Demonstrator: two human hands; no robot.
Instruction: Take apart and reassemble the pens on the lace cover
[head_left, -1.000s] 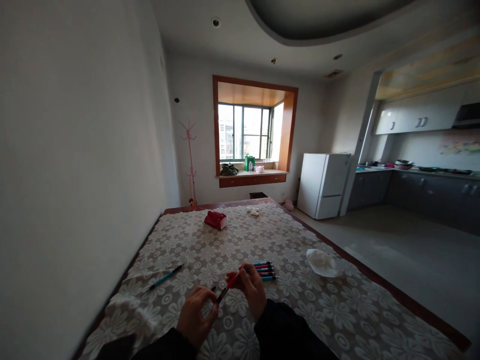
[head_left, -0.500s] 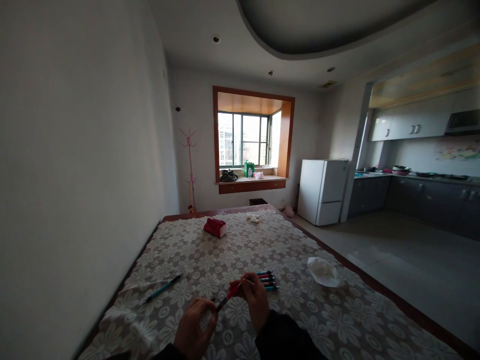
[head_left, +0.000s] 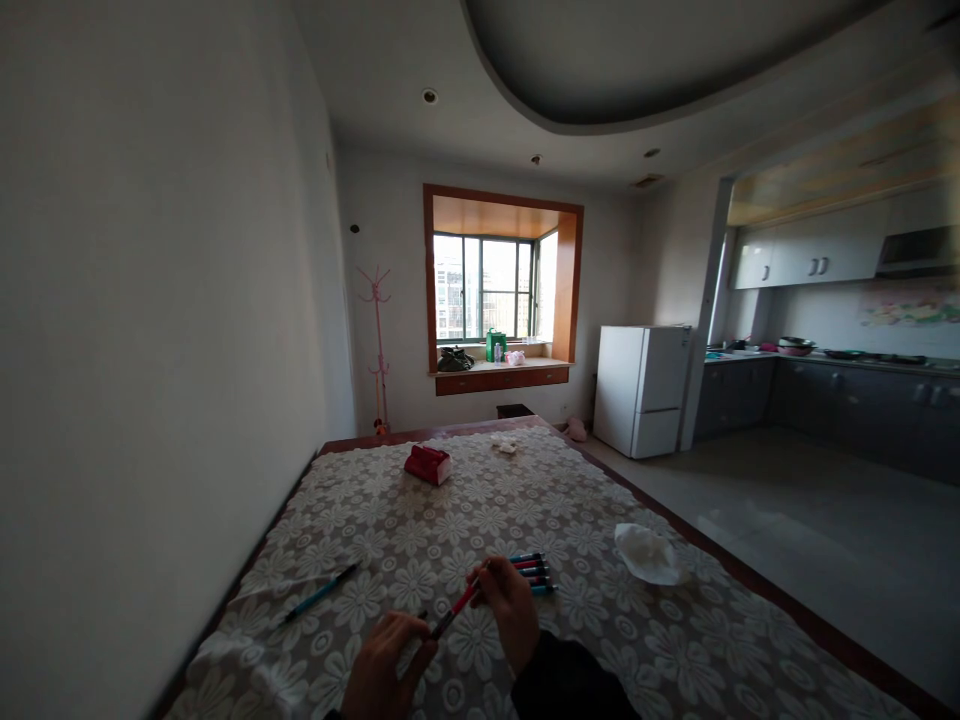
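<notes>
My right hand (head_left: 506, 615) and my left hand (head_left: 386, 670) both grip one red pen (head_left: 456, 610) with a dark tip, held slantwise just above the table near its front edge. The left hand pinches the dark lower end, the right hand the upper part. Just beyond the right hand lies a row of several red and blue pens (head_left: 534, 573) side by side on the flowered tablecloth (head_left: 465, 510). A single blue pen (head_left: 319, 595) lies apart to the left.
A crumpled white tissue (head_left: 646, 553) lies to the right, a red box (head_left: 428, 464) and small white scrap (head_left: 504, 444) farther back. The wall runs along the table's left side. Beyond are a window, a white fridge (head_left: 643, 389) and kitchen counters.
The view has tilted upward, so my hands sit lower in the picture and the left hand is partly cut off. Both hands still hold the red pen the same way.
</notes>
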